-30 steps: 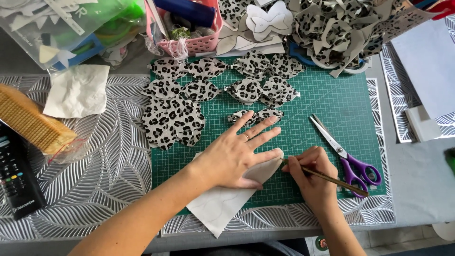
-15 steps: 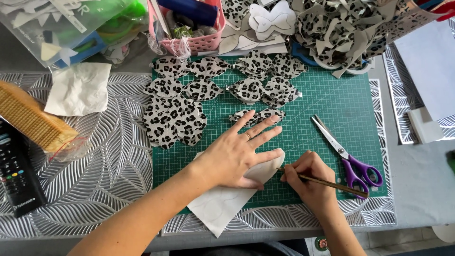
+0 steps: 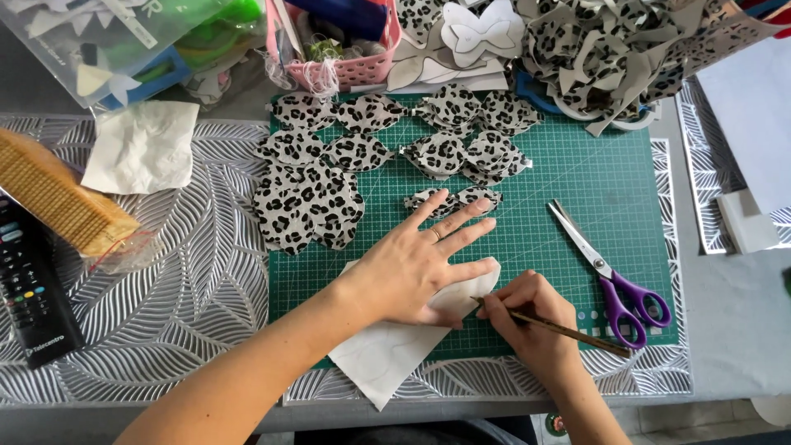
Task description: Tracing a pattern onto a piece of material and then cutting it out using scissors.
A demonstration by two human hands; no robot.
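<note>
My left hand point(image 3: 416, 264) lies flat, fingers spread, on a pale piece of material point(image 3: 387, 350) that rests on the green cutting mat point(image 3: 577, 173). A shaped template seems to be under the palm, mostly hidden. My right hand point(image 3: 527, 317) grips a thin brown pencil point(image 3: 568, 332), its tip against the edge of the pale piece by my left thumb. Leopard-print cut shapes point(image 3: 309, 202) lie on the mat beyond my left hand.
Purple-handled scissors point(image 3: 610, 276) lie on the mat to the right. At the back are a pink basket point(image 3: 354, 70), a heap of leopard-print scraps point(image 3: 610, 49) and a clear bag point(image 3: 124, 37). At left lie a remote control point(image 3: 29, 288), a wrapped biscuit pack point(image 3: 62, 202) and a white napkin point(image 3: 144, 148).
Both hands stay nearly where they were. The right hand has shifted the pencil tip slightly along the edge of the pale piece.
</note>
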